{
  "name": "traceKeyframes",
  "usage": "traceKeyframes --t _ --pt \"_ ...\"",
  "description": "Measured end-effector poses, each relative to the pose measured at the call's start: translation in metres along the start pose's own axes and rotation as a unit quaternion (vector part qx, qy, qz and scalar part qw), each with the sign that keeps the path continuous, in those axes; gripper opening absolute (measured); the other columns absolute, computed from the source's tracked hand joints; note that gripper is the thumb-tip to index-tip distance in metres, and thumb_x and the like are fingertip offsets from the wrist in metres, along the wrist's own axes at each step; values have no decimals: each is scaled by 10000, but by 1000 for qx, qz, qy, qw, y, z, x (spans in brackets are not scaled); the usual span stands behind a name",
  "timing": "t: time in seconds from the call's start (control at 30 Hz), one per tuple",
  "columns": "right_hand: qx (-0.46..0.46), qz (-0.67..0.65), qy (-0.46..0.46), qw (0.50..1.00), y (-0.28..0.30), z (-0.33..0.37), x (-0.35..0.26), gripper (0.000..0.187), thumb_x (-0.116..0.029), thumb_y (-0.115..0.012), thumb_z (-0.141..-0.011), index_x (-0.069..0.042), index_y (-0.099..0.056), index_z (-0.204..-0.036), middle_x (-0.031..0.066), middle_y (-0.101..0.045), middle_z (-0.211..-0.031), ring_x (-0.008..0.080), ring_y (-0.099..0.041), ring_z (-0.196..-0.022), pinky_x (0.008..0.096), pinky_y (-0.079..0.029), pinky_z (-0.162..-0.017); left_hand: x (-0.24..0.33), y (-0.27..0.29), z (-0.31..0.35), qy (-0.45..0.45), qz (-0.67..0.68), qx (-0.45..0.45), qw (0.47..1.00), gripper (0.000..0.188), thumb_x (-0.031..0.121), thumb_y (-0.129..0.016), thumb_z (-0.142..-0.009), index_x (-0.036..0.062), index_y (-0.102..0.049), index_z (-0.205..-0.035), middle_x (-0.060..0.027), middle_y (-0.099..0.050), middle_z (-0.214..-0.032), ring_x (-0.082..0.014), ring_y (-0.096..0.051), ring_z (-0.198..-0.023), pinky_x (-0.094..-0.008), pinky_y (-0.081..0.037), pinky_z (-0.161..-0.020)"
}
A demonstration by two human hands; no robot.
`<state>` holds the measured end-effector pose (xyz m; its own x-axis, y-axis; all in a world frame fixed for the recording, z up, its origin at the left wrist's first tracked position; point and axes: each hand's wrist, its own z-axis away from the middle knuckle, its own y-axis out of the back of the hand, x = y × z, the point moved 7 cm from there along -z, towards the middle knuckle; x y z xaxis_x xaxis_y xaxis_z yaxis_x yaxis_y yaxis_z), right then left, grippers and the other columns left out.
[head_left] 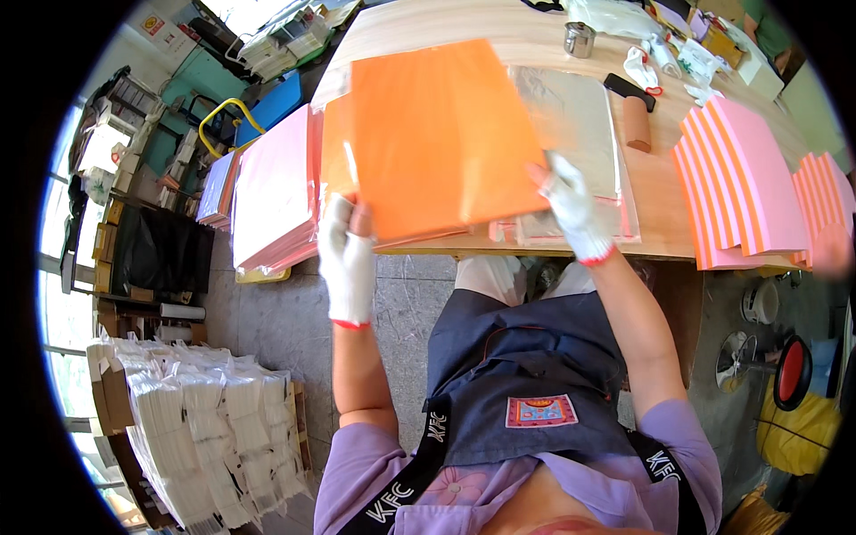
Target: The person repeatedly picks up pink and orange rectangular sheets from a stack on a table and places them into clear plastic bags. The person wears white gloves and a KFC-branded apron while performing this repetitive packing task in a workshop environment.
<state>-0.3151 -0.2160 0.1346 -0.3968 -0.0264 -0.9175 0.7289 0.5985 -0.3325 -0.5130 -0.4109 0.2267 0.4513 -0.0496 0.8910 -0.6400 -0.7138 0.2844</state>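
Between my hands is a large flat piece of orange paper (pixel 446 134); whether it is one sheet or a thin pack I cannot tell. My left hand (pixel 346 254), in a white glove with bare fingertips, closes on its near left corner. Gloved the same way, my right hand (pixel 572 209) grips its near right corner, slightly blurred. The paper is tilted above the table's front edge, over more orange paper (pixel 337 134). Beside it, partly covered, lies a pile of clear plastic bags (pixel 575 116).
Pink paper packs (pixel 276 183) are stacked at the left. Pink and orange layered stacks (pixel 744 183) stand at the right, with a blurred hand (pixel 835 250) nearby. Farther back are a metal cup (pixel 579 40), a brown block (pixel 637 123) and a black object (pixel 629 92). Wrapped white bundles (pixel 201 419) fill the lower left.
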Motion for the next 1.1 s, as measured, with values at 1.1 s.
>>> traceKeyframes --t 1.1 --pt "232 870 -135 414 246 148 -258 507 -429 -645 -757 -96 -618 -1137 147 -633 -1044 291 -600 -930 343 -462 -845 -15 -106 119 -323 37 -163 932 216 89 -543 -843 36 -549 -1053 -189 -564 -1125 -431 -469 -1146 -530 -352 -975"
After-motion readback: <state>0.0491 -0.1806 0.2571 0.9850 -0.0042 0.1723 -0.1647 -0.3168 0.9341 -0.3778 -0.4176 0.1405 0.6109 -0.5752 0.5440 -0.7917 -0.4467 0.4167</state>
